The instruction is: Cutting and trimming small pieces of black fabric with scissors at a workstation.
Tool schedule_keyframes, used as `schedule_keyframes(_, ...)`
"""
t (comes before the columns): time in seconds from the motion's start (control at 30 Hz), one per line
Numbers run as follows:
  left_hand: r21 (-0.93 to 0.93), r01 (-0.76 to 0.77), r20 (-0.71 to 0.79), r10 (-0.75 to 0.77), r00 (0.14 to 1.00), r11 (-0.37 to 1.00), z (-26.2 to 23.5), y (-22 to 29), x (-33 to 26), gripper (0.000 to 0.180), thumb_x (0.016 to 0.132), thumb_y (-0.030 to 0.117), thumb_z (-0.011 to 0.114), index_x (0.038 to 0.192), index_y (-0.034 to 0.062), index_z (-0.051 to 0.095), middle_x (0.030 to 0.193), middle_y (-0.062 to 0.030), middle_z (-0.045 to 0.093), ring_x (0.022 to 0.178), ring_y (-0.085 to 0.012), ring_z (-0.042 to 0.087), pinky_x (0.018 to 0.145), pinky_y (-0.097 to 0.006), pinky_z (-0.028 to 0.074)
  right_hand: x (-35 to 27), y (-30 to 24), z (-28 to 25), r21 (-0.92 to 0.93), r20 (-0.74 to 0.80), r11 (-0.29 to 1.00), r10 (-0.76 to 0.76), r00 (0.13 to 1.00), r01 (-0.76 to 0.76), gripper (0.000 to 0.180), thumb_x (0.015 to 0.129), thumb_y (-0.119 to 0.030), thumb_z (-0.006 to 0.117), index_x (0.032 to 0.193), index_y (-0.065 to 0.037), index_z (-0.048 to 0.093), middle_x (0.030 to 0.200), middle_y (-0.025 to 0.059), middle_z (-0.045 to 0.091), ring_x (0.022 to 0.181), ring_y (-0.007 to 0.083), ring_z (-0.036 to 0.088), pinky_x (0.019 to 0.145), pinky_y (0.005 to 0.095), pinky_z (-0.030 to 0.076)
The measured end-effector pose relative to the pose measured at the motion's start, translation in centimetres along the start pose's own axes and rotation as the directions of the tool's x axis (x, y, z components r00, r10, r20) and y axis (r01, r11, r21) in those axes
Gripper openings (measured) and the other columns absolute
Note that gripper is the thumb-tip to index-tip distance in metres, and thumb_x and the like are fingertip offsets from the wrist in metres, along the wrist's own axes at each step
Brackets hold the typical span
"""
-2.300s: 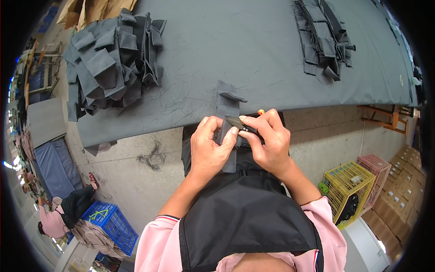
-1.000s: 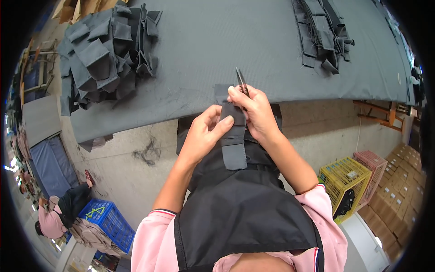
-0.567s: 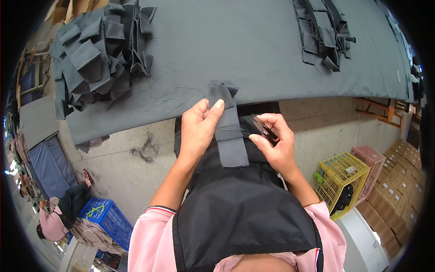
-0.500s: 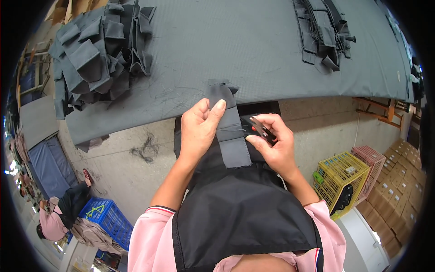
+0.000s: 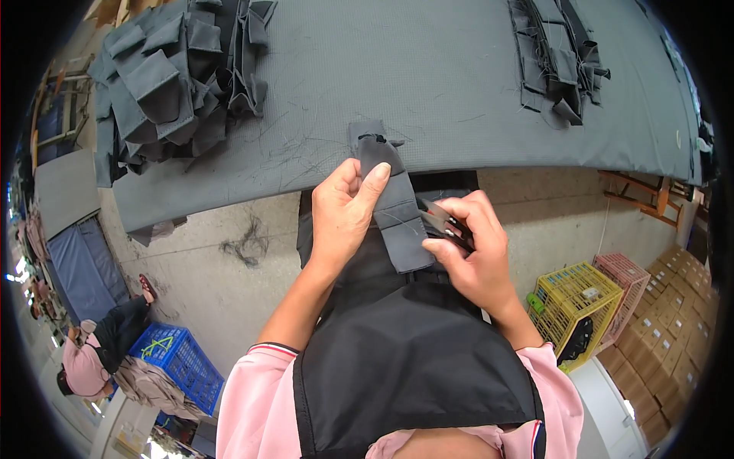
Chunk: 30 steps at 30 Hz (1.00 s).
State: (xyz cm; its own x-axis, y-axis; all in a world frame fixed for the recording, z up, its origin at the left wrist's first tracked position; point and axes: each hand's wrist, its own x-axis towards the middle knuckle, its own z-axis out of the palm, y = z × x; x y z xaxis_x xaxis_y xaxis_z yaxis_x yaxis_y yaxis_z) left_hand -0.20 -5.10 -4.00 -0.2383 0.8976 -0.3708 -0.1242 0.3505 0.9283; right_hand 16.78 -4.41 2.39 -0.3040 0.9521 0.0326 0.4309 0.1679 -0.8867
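My left hand (image 5: pixel 348 210) pinches a dark grey strip of sewn fabric (image 5: pixel 399 222), thumb on top, just off the table's front edge. The strip's far end is folded over and rests on the table edge, while its near end hangs above my black apron. My right hand (image 5: pixel 478 241) is closed around a pair of small black thread snips (image 5: pixel 446 224). Their blades reach to the strip's right edge, close to a loose thread; whether they touch the cloth I cannot tell.
Grey cloth covers the table (image 5: pixel 367 69). A big heap of grey fabric pieces (image 5: pixel 164 84) lies left, a smaller bundle (image 5: pixel 556 57) right, with loose thread between. Yellow crate (image 5: pixel 577 302) and cartons (image 5: pixel 665 321) stand right; a blue crate (image 5: pixel 180 363) and a seated person (image 5: pixel 95 352) are left.
The strip has shifted slightly right and up, its far end lying further onto the table. My right hand has moved a little right and down, with the snips still against the strip's right side.
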Motion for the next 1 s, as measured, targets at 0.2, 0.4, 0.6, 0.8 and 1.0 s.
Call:
schedule_keyframes(0.2, -0.031, 0.059, -0.017, -0.060, 0.998, 0.998, 0.1, 0.6, -0.4, 0.034, 0.090, 0.025, 0.065, 0.069, 0.0029, 0.050, 0.054, 0.0085, 0.040, 0.051, -0.0003, 0.031, 0.044, -0.020, 0.026, -0.7, 0.2, 0.1, -0.165, -0.010, 0.976, -0.148, 0.989, 0.145, 0.025, 0.070, -0.007, 0.074, 0.092, -0.003, 0.063, 0.079, 0.0078, 0.051, 0.061, 0.0172, 0.051, 0.048, 0.0277, 0.041)
schedule_keyframes(0.4, -0.085, 0.072, -0.014, -0.073, 0.997, 0.994, 0.2, 0.8, -0.4, 0.033, 0.089, 0.025, 0.065, 0.069, 0.0029, 0.051, 0.054, 0.0078, 0.043, 0.050, 0.0002, 0.035, 0.043, -0.020, 0.029, -0.6, 1.5, 0.9, -0.251, -0.079, 0.963, -0.125, 0.989, 0.101, 0.022, 0.068, -0.006, 0.075, 0.087, -0.003, 0.065, 0.071, 0.0054, 0.049, 0.053, 0.0168, 0.049, 0.047, 0.0281, 0.040)
schedule_keyframes(0.6, -0.046, 0.071, -0.037, -0.073, 0.997, 0.996, 0.4, 0.9, -0.5, 0.036, 0.089, 0.023, 0.066, 0.064, 0.0033, 0.048, 0.054, 0.0076, 0.041, 0.050, -0.0001, 0.034, 0.042, -0.021, 0.029, -0.3, 1.2, 0.9, -0.313, 0.026, 0.917, -0.252, 0.967, 0.247, 0.022, 0.067, -0.009, 0.076, 0.085, -0.005, 0.065, 0.068, 0.0044, 0.050, 0.053, 0.0173, 0.051, 0.047, 0.0295, 0.040)
schedule_keyframes(0.8, -0.061, 0.060, -0.020, -0.061, 0.998, 0.996, 0.4, 0.5, -0.3, 0.043, 0.088, 0.023, 0.067, 0.060, 0.0054, 0.039, 0.054, 0.0071, 0.037, 0.050, -0.0013, 0.032, 0.041, -0.022, 0.029, -0.3, 1.1, 1.7, -0.278, 0.004, 0.931, -0.245, 0.970, 0.236, 0.024, 0.067, -0.009, 0.076, 0.087, -0.004, 0.064, 0.069, 0.0046, 0.049, 0.052, 0.0183, 0.051, 0.048, 0.0287, 0.042)
schedule_keyframes(1.0, -0.082, 0.086, -0.030, -0.089, 0.996, 0.993, 0.6, 1.2, -0.5, 0.036, 0.089, 0.023, 0.066, 0.065, 0.0028, 0.049, 0.054, 0.0072, 0.039, 0.050, -0.0010, 0.032, 0.042, -0.022, 0.030, -0.8, 0.6, 1.6, -0.404, 0.056, 0.874, -0.271, 0.961, 0.270, 0.025, 0.067, -0.009, 0.076, 0.089, -0.004, 0.064, 0.070, 0.0049, 0.050, 0.054, 0.0181, 0.052, 0.052, 0.0287, 0.044)
